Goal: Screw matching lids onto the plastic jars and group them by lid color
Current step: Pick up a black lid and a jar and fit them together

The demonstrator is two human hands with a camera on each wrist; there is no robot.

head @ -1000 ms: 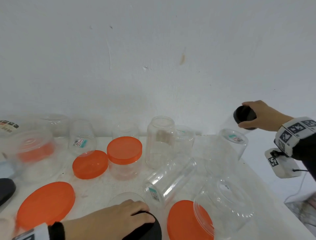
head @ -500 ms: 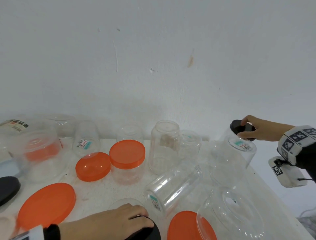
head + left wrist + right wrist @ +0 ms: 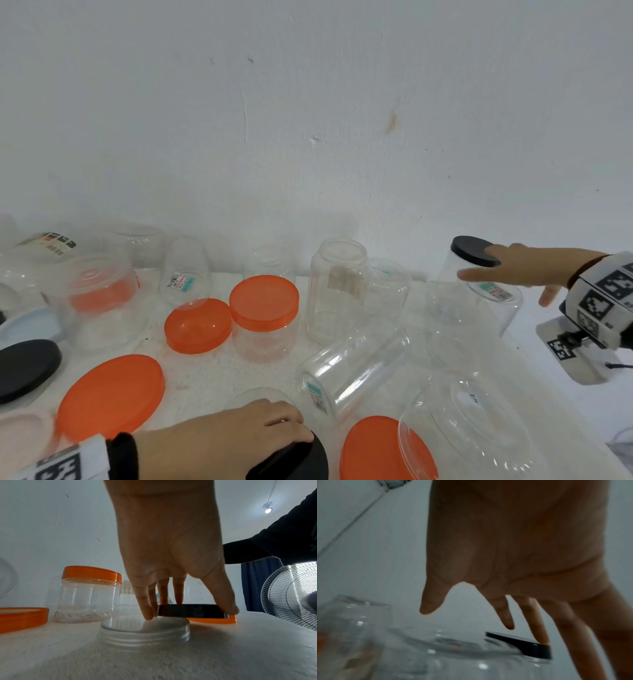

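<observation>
At the back right stands a clear jar (image 3: 455,291) with a black lid (image 3: 469,250) on it. My right hand (image 3: 503,274) hovers over it with fingers straight and spread. In the right wrist view one fingertip (image 3: 539,635) touches the lid's (image 3: 530,647) edge. At the front my left hand (image 3: 291,431) grips a wider black lid (image 3: 294,462). In the left wrist view its fingers (image 3: 145,609) curl round the lid's rim (image 3: 190,611), tilted just above a clear threaded jar rim (image 3: 145,632).
Loose orange lids (image 3: 109,397) (image 3: 197,325) (image 3: 376,448) lie on the white table. An orange-lidded jar (image 3: 263,305), a tall jar (image 3: 337,287), a jar on its side (image 3: 356,370) and several clear jars crowd it. Another black lid (image 3: 24,366) lies left. The table edge runs right.
My right hand has lowered the black-lidded jar onto the table at the back right and straightened its fingers off the lid. My left hand has stayed on the front black lid.
</observation>
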